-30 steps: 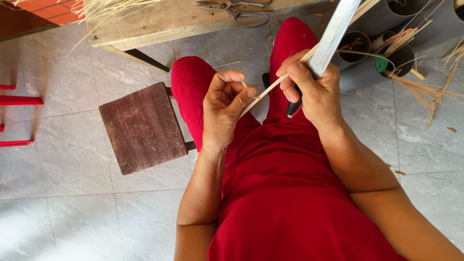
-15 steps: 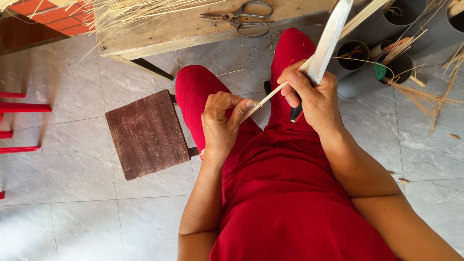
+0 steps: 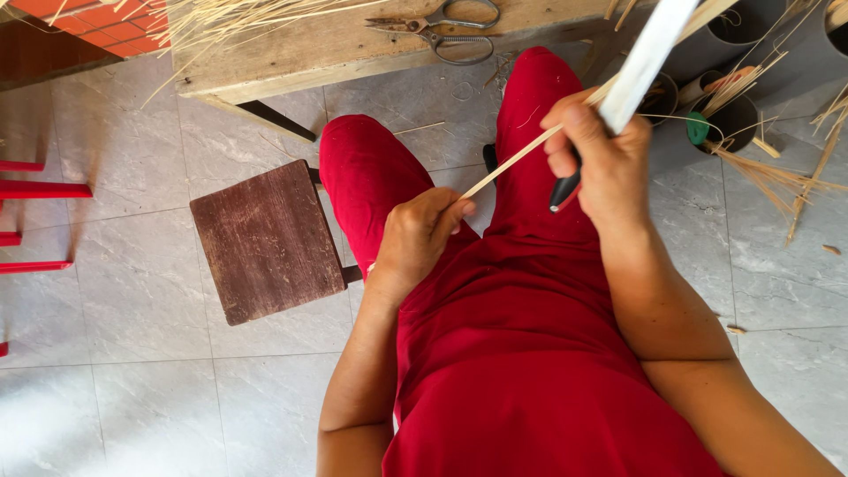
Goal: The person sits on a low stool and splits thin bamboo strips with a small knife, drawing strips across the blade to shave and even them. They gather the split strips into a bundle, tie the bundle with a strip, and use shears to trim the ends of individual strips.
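Lowered since before, left hand point(image 3: 415, 243) pinches the bamboo strip point(image 3: 512, 163); right hand point(image 3: 601, 155) clamps the knife point(image 3: 640, 62); at 2 o'clock, dark tubes point(image 3: 733, 119) hold splints.

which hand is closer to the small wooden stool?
Left. The left hand sits just right of the wooden stool, gripping the thin strip. The right hand is farther off, over the far knee, holding the knife.

Pale grey marble-look tiled floor point(image 3: 132, 389) fills most of the shot. A small dark brown square wooden stool point(image 3: 265, 240) sits on it, left of centre. Along the top runs a rough pale wooden plank bench point(image 3: 336, 49), with dark metal scissors point(image 3: 442, 28) and loose straw-coloured thin strips point(image 3: 221, 13) on it.
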